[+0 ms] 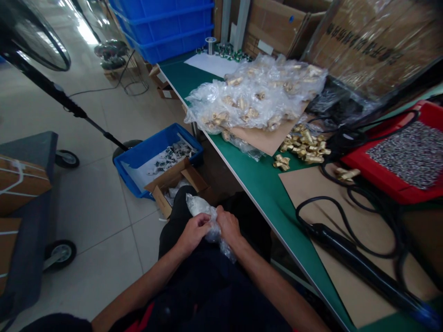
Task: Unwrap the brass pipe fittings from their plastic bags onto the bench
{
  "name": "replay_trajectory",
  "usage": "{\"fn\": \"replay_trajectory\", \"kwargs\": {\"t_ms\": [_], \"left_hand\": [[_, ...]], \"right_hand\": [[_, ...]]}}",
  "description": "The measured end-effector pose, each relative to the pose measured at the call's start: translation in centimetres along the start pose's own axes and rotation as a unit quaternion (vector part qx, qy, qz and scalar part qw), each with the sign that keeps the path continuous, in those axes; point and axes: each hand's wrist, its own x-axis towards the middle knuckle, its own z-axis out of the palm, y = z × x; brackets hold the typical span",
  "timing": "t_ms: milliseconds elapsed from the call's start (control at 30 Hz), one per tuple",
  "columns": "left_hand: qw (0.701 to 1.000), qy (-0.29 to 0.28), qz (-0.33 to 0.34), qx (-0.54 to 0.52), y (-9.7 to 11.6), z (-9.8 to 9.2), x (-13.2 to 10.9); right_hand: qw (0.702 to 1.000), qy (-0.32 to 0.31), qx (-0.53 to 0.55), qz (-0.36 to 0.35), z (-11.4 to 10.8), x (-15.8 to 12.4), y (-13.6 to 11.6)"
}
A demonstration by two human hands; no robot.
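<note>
Over my lap, a clear plastic bag is held between both hands, its loose end hanging below my right hand. My left hand pinches the bag's near side with thumb and fingers. My right hand is closed round the other side of it. Something pale shows in the bag's far end, too blurred to name. Just beyond my knee stands an opened cardboard box with more clear plastic inside. To the right on the green table lie bagged brass fittings and a loose pile of brass fittings.
A blue tray with small parts sits on the floor ahead. A black corded electric screwdriver lies on cardboard, near a red bin of small metal pieces. A fan stand and a wheeled cart are on the left.
</note>
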Motion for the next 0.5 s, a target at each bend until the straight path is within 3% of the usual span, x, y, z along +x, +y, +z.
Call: {"fn": "replay_trajectory", "kwargs": {"t_ms": [67, 133, 333, 500], "left_hand": [[1.000, -0.031, -0.005, 0.001, -0.5, -0.2, 0.2], [1.000, -0.018, -0.006, 0.015, -1.3, -0.4, 0.5], [0.984, 0.162, 0.005, 0.068, -3.8, -0.8, 1.0], [0.974, 0.220, -0.003, 0.048, -4.8, -1.1, 1.0]], "right_hand": [[1.000, -0.002, 0.015, 0.012, 0.5, 0.6, 0.3], [0.999, -0.007, 0.039, 0.011, 1.0, 1.1, 0.3], [0.987, -0.043, 0.130, -0.081, 1.3, -0.5, 0.2], [0.912, -0.086, 0.360, -0.177, 2.2, -1.3, 1.2]]}}
